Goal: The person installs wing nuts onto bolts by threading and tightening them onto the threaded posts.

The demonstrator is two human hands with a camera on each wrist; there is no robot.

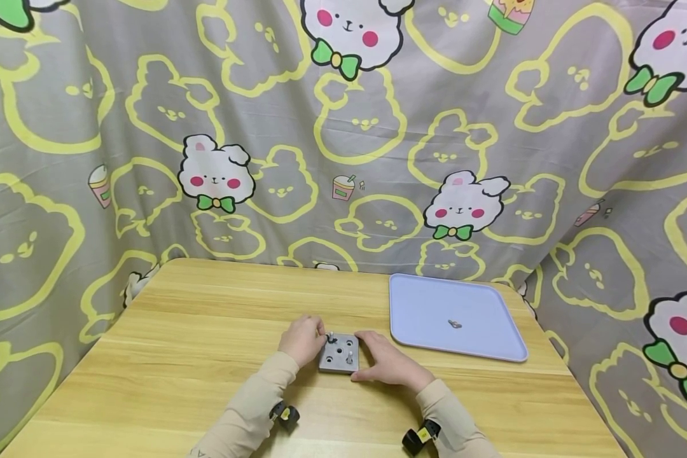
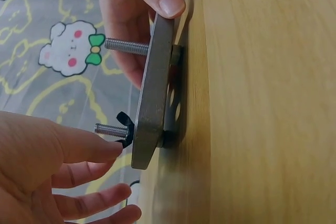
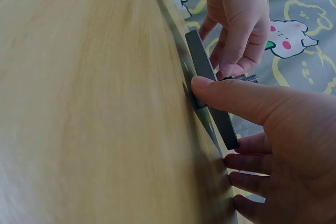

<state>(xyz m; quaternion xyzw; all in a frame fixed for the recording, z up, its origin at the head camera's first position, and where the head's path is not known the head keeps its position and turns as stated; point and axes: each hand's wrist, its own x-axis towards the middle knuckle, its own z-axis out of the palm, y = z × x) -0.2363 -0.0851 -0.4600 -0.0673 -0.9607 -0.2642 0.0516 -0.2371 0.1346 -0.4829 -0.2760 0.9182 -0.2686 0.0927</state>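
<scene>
A square grey metal plate (image 1: 339,364) with several holes sits a little above the wooden table, raised on the heads of two bolts through it. One bolt (image 2: 127,46) stands bare near the right hand; the other, at the plate's far left corner, carries a black wing nut (image 2: 125,120) close against the plate. My left hand (image 1: 302,340) pinches that wing nut, its thumb on one wing and the other fingers loosely spread. With thumb and fingers on opposite edges, my right hand (image 1: 394,361) grips the plate from the right.
On the right of the wooden table (image 1: 217,318) lies a light blue tray (image 1: 423,312) with small metal pieces (image 1: 455,324) on it. A patterned grey curtain (image 1: 298,127) hangs behind and beside the table. Each wrist wears a black camera (image 1: 286,416).
</scene>
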